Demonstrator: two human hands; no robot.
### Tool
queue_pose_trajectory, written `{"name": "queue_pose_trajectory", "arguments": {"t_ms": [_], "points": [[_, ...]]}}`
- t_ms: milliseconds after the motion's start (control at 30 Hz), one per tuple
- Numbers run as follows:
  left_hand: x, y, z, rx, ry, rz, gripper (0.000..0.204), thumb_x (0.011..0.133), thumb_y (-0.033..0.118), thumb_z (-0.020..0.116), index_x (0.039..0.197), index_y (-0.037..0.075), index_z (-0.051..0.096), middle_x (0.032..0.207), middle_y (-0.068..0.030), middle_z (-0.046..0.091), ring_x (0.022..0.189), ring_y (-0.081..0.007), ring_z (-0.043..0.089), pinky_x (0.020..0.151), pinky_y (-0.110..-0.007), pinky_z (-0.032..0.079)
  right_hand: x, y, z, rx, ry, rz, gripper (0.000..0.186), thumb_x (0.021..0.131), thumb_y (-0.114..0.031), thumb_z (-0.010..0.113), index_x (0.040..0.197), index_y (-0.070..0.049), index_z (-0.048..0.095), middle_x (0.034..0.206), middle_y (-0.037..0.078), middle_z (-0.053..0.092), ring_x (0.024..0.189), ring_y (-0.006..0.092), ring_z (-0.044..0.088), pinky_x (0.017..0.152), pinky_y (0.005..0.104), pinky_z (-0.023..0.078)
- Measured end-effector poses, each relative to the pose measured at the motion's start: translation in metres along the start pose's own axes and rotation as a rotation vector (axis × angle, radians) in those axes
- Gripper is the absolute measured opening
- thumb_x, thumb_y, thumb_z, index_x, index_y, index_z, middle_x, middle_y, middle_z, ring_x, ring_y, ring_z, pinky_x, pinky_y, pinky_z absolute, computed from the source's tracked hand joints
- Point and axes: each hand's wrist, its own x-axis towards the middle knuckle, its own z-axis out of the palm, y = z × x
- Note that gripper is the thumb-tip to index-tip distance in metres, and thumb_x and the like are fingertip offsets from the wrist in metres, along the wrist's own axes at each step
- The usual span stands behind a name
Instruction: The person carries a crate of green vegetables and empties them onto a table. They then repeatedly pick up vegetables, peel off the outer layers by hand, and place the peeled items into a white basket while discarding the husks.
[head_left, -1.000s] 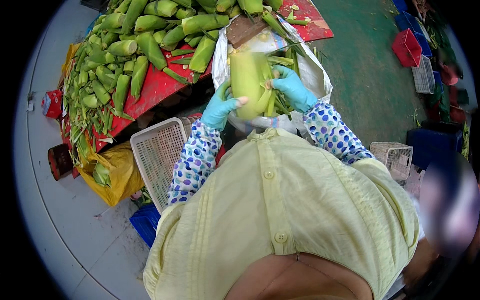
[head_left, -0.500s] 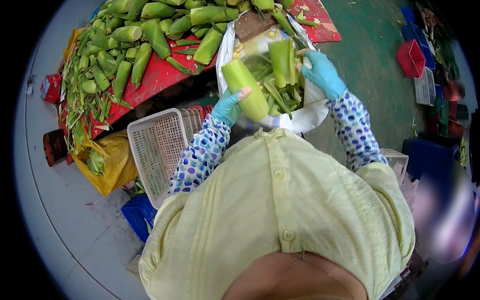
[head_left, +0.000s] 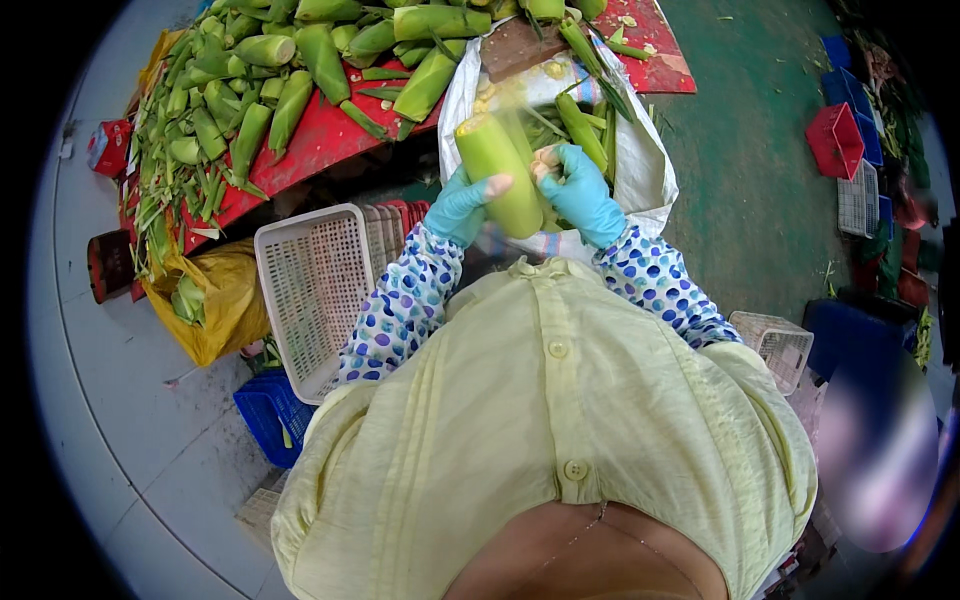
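My left hand [head_left: 464, 206], in a turquoise glove with bare fingertips, is closed round a green ear of corn [head_left: 497, 165], its cut end tilted up and away. Against the ear's right side, my right hand [head_left: 583, 200], gloved the same way, has its fingers pinched together. Whatever lies between those fingertips is hidden, and the ear's right edge is smeared by motion. Below both hands gapes a white sack [head_left: 648, 165] holding green husks [head_left: 582, 132].
A heap of unhusked corn [head_left: 320, 60] covers the red table [head_left: 330, 135] at the far left. Beside my left arm stands a white perforated crate [head_left: 312, 290], near a yellow bag [head_left: 225, 320] and a blue basket [head_left: 270, 415]. More crates [head_left: 836, 140] line the right.
My right hand has come left from the sack's right side to the ear, and the husk piece it held is out of its grasp. My left hand still holds the ear.
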Motion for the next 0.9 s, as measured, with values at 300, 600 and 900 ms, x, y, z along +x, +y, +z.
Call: {"name": "queue_pose_trajectory", "arguments": {"t_ms": [300,600,900], "points": [[0.002,-0.005,0.008,-0.419,-0.013,-0.106,0.073,0.090,0.030,0.079,0.149,0.005,0.044,0.137,-0.0097,0.060,0.124,-0.0231,0.060,0.107,-0.040,0.050,-0.002,-0.049,0.001,0.149,-0.053,-0.190,0.047,0.094,-0.026,0.076,0.132,-0.002,0.064,0.118,0.011,0.069,0.111,0.0239,0.065,0.100,0.0376,0.051],[-0.008,-0.024,0.002,-0.043,0.076,0.034,0.060,0.089,0.017,0.079,0.141,0.004,0.052,0.125,-0.0059,0.063,0.115,-0.0194,0.063,0.101,-0.037,0.052,0.013,-0.018,-0.001,0.036,-0.153,-0.346,0.010,0.094,-0.009,0.069,0.099,-0.002,0.063,0.107,0.011,0.069,0.103,0.0270,0.064,0.090,0.0394,0.051],[-0.003,-0.020,0.017,-0.034,0.002,0.026,0.063,0.086,0.016,0.082,0.140,0.005,0.052,0.124,-0.0050,0.064,0.117,-0.0185,0.062,0.100,-0.035,0.051,0.004,-0.015,0.000,-0.192,-0.067,-0.394,0.027,0.094,-0.018,0.072,0.118,-0.005,0.070,0.103,0.015,0.071,0.098,0.0327,0.067,0.089,0.0418,0.053]]}}
